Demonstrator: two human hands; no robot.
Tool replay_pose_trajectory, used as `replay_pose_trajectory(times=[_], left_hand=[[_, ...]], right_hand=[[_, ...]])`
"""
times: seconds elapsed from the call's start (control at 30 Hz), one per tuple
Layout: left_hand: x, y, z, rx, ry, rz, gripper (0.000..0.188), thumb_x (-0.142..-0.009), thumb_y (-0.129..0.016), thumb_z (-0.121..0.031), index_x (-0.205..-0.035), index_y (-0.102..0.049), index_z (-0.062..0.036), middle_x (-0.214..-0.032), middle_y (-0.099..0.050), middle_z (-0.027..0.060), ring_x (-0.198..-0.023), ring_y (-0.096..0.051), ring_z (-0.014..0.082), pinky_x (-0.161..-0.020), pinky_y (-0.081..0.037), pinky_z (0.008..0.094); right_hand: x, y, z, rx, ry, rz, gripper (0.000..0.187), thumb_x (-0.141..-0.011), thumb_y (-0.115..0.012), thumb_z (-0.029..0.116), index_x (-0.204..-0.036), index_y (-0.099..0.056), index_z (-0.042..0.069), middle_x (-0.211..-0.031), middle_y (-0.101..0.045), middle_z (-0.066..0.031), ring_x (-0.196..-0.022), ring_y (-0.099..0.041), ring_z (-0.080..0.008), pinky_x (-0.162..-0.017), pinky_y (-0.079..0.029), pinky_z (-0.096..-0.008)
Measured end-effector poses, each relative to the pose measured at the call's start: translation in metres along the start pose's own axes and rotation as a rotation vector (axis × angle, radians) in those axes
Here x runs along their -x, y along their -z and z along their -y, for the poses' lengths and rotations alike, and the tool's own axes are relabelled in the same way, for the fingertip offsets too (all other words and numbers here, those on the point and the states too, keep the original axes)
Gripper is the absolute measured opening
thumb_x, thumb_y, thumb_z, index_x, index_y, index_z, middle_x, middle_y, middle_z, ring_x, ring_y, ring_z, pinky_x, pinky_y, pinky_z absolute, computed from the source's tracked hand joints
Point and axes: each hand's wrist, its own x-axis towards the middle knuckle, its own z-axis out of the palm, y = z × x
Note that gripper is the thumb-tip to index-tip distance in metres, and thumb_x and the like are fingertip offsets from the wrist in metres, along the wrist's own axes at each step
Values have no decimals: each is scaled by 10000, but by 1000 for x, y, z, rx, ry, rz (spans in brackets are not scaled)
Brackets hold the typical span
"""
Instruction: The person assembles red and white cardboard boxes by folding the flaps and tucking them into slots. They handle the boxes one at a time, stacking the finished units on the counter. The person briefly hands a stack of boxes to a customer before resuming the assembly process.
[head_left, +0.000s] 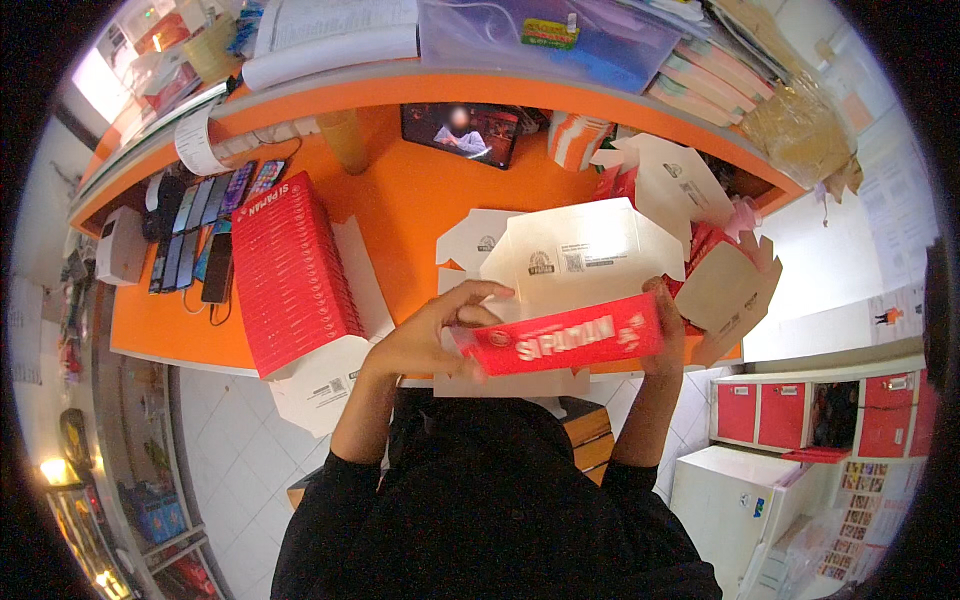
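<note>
Just above the near edge of the orange desk, a cardboard food box is held between my hands, partly folded. Its red printed side faces me, and a white flap with small dark print stands beyond it. My left hand is closed around the red side's left end, its fingers slightly blurred. At the right end my right hand grips the corner, the thumb partly hidden. On the left of the desk lies a long row of red folded boxes, packed tightly together. Flat white box blanks lie under and behind the held one.
More red and white boxes pile up at the right. Several phones lie at the far left. A tablet leans at the back beside a striped cup. An orange-edged shelf overhangs the desk's rear.
</note>
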Motion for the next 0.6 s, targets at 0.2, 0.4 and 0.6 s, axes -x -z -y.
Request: replay_pose_trajectory(times=[0.2,0.4,0.6], left_hand=[[8,-23,-24,-4,-14,66,835,-650,-849,-168,-1342,-405,-25,-1284,-530,146,-1206,-508,244,-1077,-327,386],[13,-30,-26,-156,112,-238,600,-750,-753,-109,-1281,-480,-57,-1102,-641,157,-962,-653,239,-808,-517,355],[0,-40,-25,-430,261,-74,485,-760,-743,-159,-1165,-510,-28,-1047,-626,208,-927,-656,258,-716,-536,337]], right_hand=[[-6,31,-48,-252,-139,8,388,-943,-523,228,-1257,-488,4,-1194,-570,-108,-1038,-592,-208,-909,-499,-375],[-28,-40,-59,450,185,-553,406,-937,-541,289,-1213,-529,-9,-1192,-567,-127,-1079,-555,-251,-934,-438,-364],[-6,-124,-12,1017,157,351,362,-850,-651,216,-1140,-569,16,-1109,-567,-104,-978,-564,-214,-800,-468,-316]])
